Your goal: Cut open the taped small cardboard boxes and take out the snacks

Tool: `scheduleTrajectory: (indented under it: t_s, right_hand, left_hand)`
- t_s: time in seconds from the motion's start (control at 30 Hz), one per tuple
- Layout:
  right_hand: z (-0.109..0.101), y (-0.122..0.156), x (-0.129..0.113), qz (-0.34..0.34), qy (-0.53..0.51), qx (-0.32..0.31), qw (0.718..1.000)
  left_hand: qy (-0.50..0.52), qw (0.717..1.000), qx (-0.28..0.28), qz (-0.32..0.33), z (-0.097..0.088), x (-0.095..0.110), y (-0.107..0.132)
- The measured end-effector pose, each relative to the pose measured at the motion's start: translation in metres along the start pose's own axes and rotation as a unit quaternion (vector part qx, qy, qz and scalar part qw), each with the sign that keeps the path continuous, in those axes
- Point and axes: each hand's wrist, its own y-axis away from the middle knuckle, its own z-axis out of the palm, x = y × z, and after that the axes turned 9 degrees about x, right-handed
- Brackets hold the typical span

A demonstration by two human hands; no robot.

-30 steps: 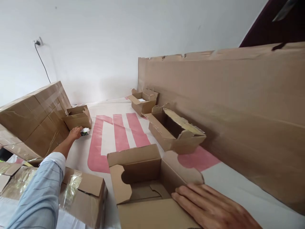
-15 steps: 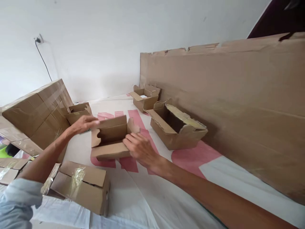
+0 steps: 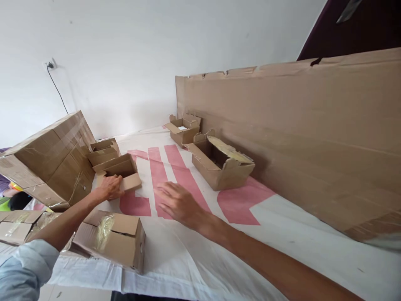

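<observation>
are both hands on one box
No, only the left hand holds the open box, with cloth visible between it and the right hand.

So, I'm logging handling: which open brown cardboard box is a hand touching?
The open brown cardboard box with the person's left hand on its near side, beside the taped brown carton stack; no hand touches the other three open boxes.

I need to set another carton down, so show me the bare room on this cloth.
Bare cloth lies between the right forearm and the cardboard panel, and between that forearm and the near taped carton. Crowded: the left, where the left hand holds an open box beside another box and the carton stack.
</observation>
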Motion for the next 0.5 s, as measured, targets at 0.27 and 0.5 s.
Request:
scheduleTrajectory:
  t_s: [0.27,0.5]
  right_hand:
    - [-0.075,0.179,0.055,0.124,0.203,0.051,0.97]
    - [-0.066,0.267,0.044,0.247,0.229,-0.002,0.942]
  left_hand:
    - [-0.059,0.99,0.051,-0.12,0.038,-0.062,-0.037]
    - [-0.067,0.977,0.125,-0.159,0.065,-0.081,-0.079]
